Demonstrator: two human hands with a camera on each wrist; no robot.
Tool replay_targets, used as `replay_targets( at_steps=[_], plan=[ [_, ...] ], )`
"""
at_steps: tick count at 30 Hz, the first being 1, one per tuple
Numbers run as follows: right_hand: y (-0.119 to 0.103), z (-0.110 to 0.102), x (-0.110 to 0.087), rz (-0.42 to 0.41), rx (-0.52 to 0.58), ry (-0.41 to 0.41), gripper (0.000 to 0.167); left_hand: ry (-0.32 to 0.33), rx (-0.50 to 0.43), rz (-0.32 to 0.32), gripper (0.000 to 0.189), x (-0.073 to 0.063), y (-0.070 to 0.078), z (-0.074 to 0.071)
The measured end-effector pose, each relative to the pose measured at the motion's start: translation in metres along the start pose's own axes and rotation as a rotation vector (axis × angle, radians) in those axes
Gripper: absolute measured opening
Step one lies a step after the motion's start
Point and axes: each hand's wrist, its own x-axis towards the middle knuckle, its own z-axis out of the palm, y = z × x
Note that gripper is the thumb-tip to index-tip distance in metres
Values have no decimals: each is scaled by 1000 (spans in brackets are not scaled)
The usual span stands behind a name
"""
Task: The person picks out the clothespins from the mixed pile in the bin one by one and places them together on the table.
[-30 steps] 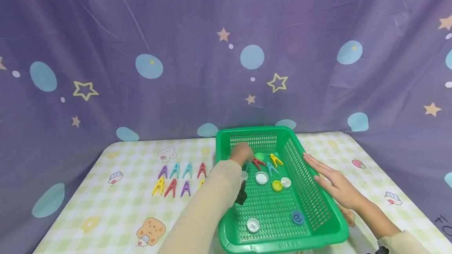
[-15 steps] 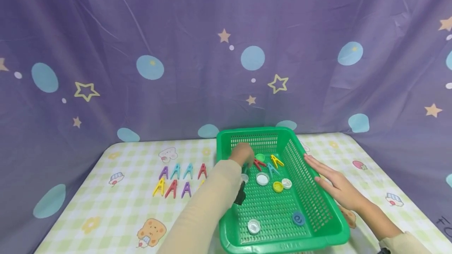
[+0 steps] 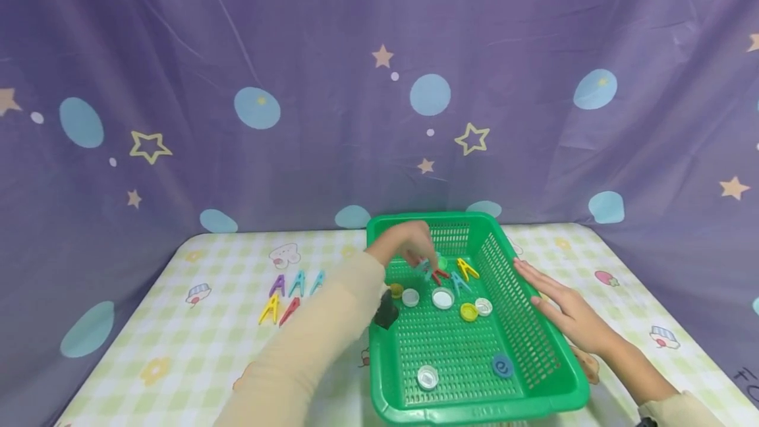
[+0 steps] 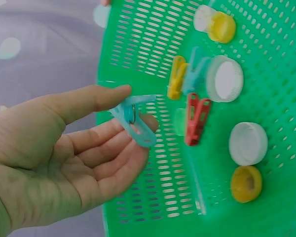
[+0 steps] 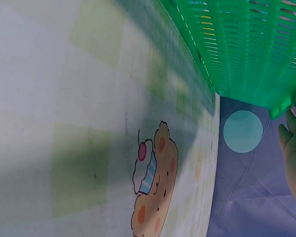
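Note:
My left hand (image 3: pixel 415 241) is over the far left part of a green plastic basket (image 3: pixel 483 412). In the left wrist view it pinches a light blue clothespin (image 4: pixel 133 118) between thumb and fingers. Below it in the basket lie a red clothespin (image 4: pixel 196 118), a yellow clothespin (image 4: pixel 177 79) and another blue clothespin (image 3: pixel 459 283). My right hand (image 3: pixel 563 312) rests with fairly straight fingers against the basket's right rim; only part of it shows in the right wrist view.
Several bottle caps lie in the basket, among them a white cap (image 3: pixel 442 298), a yellow cap (image 3: pixel 468 312) and a dark blue cap (image 3: pixel 502 366). Left of it, clothespins stand in rows on the checked tablecloth (image 3: pixel 160 321), including a purple clothespin (image 3: pixel 277 286); my left sleeve hides some.
My left hand has come up from the basket floor with the light blue clothespin, its wrist turning. The left forearm has swung left, uncovering a yellow cap. The right hand stays put.

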Motion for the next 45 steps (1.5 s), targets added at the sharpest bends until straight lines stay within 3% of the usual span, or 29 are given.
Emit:
replay_targets(
  at_steps=[1,5,8,12,16,25,33,40,45],
  plan=[
    [0,0,0,1,1,-2,56,-12,-6,26,12,-3,0,-3],
    [0,-2,1,0,4,-6,56,-49,-3,138,15,-16,-3,-13],
    [0,-2,2,1,5,-5,57,-34,-34,200,15,-24,-8,-16],
    [0,-1,1,5,7,-5,57,-12,-136,238,30,-38,-17,-16],
    [0,-1,1,5,4,-2,56,-13,-211,254,31,-54,-27,-13],
    [0,-1,0,15,6,-3,56,59,-339,277,31,-86,-59,-4],
    [1,0,0,18,9,0,57,166,-449,276,37,-100,-97,18],
    [1,1,0,12,12,0,56,254,-585,192,45,-109,-128,32],
    [1,1,0,8,15,2,56,270,-655,155,51,-116,-141,37]
  ],
)
